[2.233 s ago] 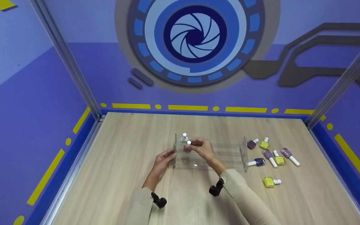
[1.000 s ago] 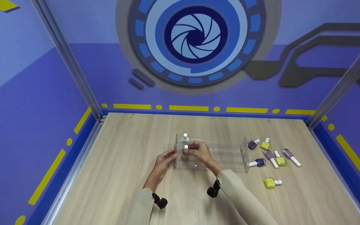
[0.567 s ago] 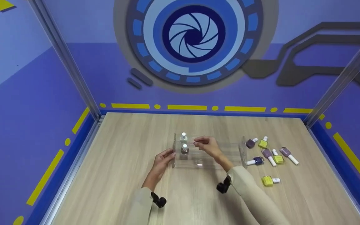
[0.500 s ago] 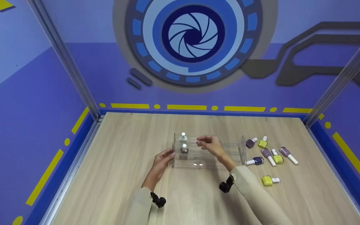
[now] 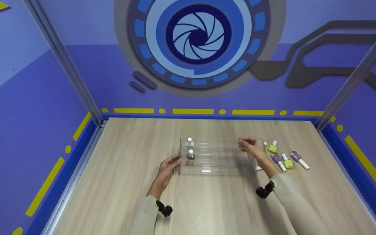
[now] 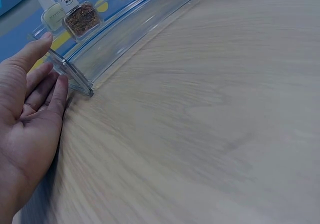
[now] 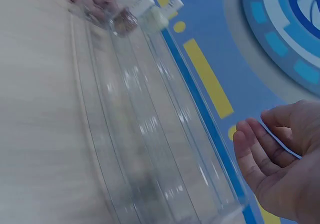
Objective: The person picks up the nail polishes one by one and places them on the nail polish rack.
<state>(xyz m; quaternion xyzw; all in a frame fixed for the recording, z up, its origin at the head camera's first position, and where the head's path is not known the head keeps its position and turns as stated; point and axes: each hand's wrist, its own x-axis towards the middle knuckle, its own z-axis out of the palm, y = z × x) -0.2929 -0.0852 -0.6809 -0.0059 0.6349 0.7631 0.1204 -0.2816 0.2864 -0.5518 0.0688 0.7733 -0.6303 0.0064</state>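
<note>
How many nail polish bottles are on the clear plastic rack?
2, both on the rack, near the left hand: a pale translucent bottle behind, a brown glittery bottle in front.

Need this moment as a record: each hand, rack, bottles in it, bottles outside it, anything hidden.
left_hand: left hand touching the left end of the clear rack
right_hand: right hand near the rack's right end, holding nothing
in_rack: pale bottle, back tier; dark glittery bottle, tier in front; both upright, left end
outside_rack: two yellow bottles, two purple bottles, right of rack
partly_hidden: two white caps show past right hand and forearm
</note>
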